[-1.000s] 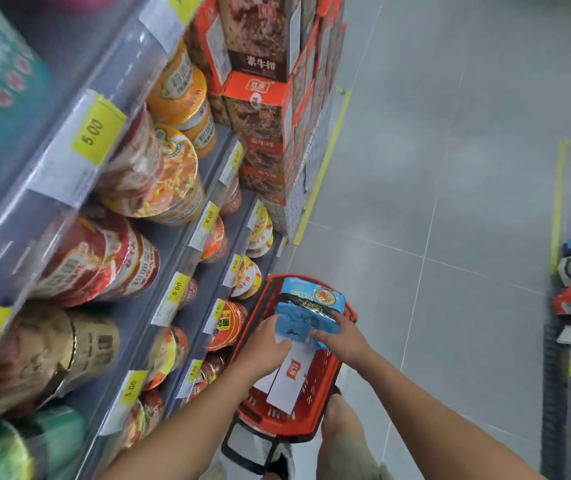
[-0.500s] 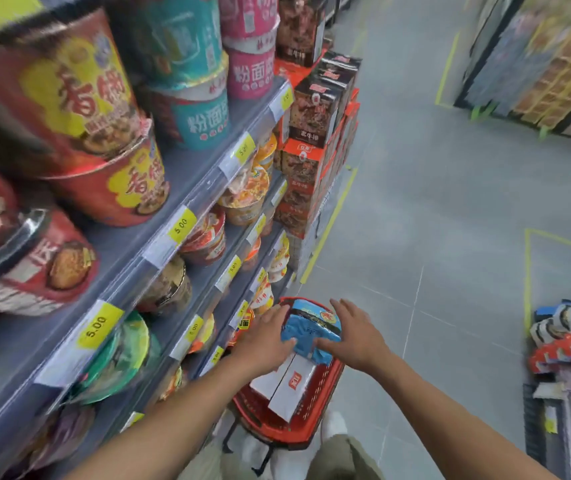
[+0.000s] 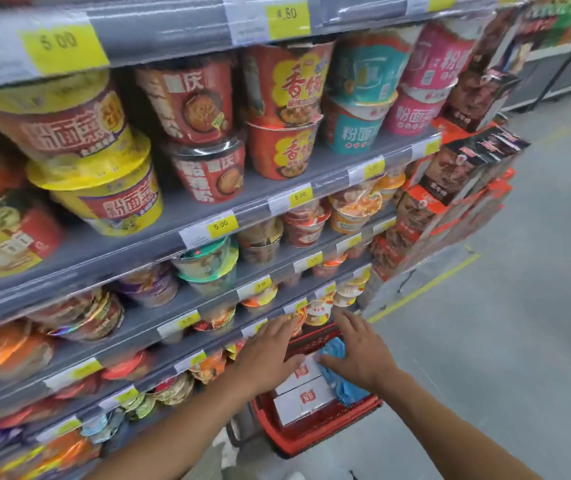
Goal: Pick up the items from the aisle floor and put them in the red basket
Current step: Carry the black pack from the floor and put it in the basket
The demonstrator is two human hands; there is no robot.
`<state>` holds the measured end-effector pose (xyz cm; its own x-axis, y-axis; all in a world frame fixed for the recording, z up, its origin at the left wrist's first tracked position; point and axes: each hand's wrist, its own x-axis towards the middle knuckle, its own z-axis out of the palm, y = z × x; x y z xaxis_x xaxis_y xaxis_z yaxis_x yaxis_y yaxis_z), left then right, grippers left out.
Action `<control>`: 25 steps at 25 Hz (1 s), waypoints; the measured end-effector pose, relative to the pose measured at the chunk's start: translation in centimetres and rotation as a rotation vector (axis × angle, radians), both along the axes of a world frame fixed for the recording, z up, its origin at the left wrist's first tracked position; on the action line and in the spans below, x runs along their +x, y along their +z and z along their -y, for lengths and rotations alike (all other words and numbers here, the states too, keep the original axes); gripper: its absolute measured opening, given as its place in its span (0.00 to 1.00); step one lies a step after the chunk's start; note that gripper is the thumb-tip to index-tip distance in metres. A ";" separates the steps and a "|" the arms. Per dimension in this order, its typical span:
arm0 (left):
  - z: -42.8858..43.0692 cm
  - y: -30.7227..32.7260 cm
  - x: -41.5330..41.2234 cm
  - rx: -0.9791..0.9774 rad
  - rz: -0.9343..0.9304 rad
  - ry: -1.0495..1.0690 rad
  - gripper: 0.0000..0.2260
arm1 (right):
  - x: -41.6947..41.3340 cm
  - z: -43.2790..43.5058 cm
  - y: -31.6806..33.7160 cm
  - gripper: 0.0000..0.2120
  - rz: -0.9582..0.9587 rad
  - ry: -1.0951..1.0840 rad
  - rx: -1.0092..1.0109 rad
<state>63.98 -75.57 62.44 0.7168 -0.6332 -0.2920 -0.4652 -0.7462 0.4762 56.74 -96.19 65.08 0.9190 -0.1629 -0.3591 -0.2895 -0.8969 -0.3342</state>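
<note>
The red basket [image 3: 308,436] stands on the aisle floor beside the shelves, low in the head view. Inside it lie two white boxes [image 3: 306,398] with red marks and a blue packet [image 3: 341,382] along their right side. My left hand [image 3: 266,351] hovers over the basket's left part with fingers spread and straight, holding nothing. With its fingers spread, my right hand [image 3: 360,351] lies over the blue packet; its thumb touches the packet's top. Most of the packet is hidden under that hand.
Grey shelves [image 3: 207,209] full of instant noodle cups with yellow price tags fill the left and centre. Stacked red and dark cartons [image 3: 450,202] stand beyond the basket. Grey tiled floor [image 3: 502,341] with a yellow line spreads to the right.
The blue packet has gone down into the basket beside the white boxes and both hands have let go of it. The camera has lifted and turned left toward the shelves.
</note>
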 end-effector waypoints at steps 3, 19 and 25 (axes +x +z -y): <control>-4.3 0.1 -2.7 0.015 0.010 0.151 0.36 | 0.7 -2.6 -0.7 0.59 0.016 0.148 0.025; -34.4 0.3 -22.0 0.009 0.033 0.941 0.35 | -1.9 -35.9 0.2 0.51 -0.046 0.950 -0.011; -48.7 -0.8 -36.7 0.042 0.045 1.212 0.41 | -10.4 -53.5 -0.2 0.58 -0.039 1.206 -0.019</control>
<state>27.29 -26.86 61.65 0.8476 0.4648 -0.2561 0.5303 -0.7234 0.4422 46.31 -42.71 64.91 0.4722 0.7873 -0.3965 0.7284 -0.6018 -0.3275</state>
